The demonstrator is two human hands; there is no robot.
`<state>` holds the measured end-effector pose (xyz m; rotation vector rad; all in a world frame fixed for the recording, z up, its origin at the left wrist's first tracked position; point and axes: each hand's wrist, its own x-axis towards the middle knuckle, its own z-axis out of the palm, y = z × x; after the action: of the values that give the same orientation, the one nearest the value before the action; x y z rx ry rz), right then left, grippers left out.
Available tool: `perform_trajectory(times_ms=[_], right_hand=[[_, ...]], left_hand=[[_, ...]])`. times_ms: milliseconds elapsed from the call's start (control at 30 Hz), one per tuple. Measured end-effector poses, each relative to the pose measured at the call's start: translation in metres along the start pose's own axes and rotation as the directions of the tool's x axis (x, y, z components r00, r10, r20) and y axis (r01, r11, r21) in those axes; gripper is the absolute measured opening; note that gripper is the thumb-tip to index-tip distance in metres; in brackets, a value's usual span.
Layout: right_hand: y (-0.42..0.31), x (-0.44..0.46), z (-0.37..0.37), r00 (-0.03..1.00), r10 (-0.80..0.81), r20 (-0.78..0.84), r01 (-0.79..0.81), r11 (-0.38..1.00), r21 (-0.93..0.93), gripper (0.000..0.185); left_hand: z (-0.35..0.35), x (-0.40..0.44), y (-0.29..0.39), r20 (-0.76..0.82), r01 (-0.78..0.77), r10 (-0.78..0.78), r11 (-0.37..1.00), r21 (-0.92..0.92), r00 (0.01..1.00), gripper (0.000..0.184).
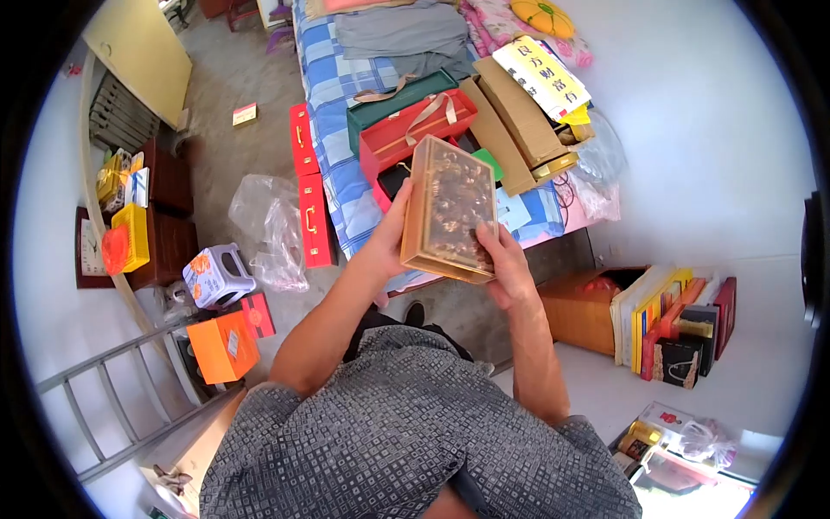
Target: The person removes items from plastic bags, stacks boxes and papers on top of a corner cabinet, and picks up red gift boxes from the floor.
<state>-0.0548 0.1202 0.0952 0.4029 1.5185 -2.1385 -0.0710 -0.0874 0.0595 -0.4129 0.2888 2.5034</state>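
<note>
Between both hands, tilted in front of my chest, is a golden box (450, 208) with a clear lid; dark, patterned contents show through, but I cannot make out what they are. My left hand (392, 229) grips its left side. On the right edge rests my right hand (506, 264), its thumb lying over the lid. Just beyond the box, a red gift box (415, 121) with a ribbon handle sits on the bed, beside a green gift box (402, 99). A bright green item (489, 163) peeks out behind the held box.
Cardboard boxes (506, 112) lie on the blue checked bed (324, 112). Red cases (313, 221) stand along the bed's side, near a crumpled plastic bag (268, 229). On the floor at left are a stool (218, 275) and an orange box (223, 348). A wooden cabinet (579, 316) stands right.
</note>
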Motion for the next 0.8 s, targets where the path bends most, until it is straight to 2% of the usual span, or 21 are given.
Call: perform_trajectory(times_ms=[33, 133, 200, 233, 367, 433, 533, 600, 733, 800], right_hand=[[0.000, -0.001, -0.002, 0.997, -0.082, -0.005, 0.081, 0.992, -0.098, 0.051], [0.002, -0.008, 0.006, 0.985, -0.172, 0.001, 0.171, 0.975, -0.143, 0.055], [0.010, -0.006, 0.008, 0.981, -0.195, 0.006, 0.194, 0.975, -0.109, 0.060], [0.015, -0.005, 0.008, 0.980, -0.201, -0.004, 0.199, 0.973, -0.119, 0.063], [0.019, -0.013, 0.020, 0.964, -0.265, -0.004, 0.263, 0.958, -0.118, 0.070], [0.020, -0.015, 0.021, 0.959, -0.284, 0.002, 0.282, 0.950, -0.137, 0.071], [0.024, -0.015, 0.019, 0.959, -0.284, -0.003, 0.277, 0.938, -0.209, 0.073], [0.029, -0.013, 0.020, 0.932, -0.362, 0.004, 0.343, 0.878, -0.333, 0.074], [0.025, -0.020, 0.028, 0.931, -0.366, -0.005, 0.350, 0.895, -0.276, 0.073], [0.023, -0.022, 0.026, 0.983, -0.181, 0.022, 0.180, 0.983, 0.020, 0.065]], left_hand=[[-0.007, 0.001, 0.001, -0.031, 0.007, -0.006, 0.999, 0.034, 1.000, 0.072], [-0.004, -0.005, 0.002, -0.049, 0.008, -0.004, 0.997, 0.079, 0.999, 0.073], [0.010, -0.020, 0.005, -0.066, 0.037, -0.028, 0.990, 0.137, 0.997, 0.072], [0.012, -0.023, 0.001, -0.059, -0.051, 0.061, 0.986, 0.160, 0.996, 0.073], [-0.001, -0.044, -0.002, -0.163, -0.063, 0.110, 0.961, 0.271, 0.980, 0.066], [-0.001, -0.058, -0.001, -0.047, -0.178, 0.259, 0.774, 0.608, 0.965, 0.063], [-0.001, -0.064, -0.004, -0.095, -0.170, 0.267, 0.810, 0.561, 0.959, 0.064], [-0.002, -0.067, -0.004, -0.070, -0.189, 0.271, 0.813, 0.551, 0.960, 0.064], [-0.008, -0.071, -0.008, -0.040, -0.244, 0.313, 0.807, 0.537, 0.949, 0.064], [-0.013, -0.073, -0.009, -0.037, -0.234, 0.298, 0.816, 0.528, 0.954, 0.066]])
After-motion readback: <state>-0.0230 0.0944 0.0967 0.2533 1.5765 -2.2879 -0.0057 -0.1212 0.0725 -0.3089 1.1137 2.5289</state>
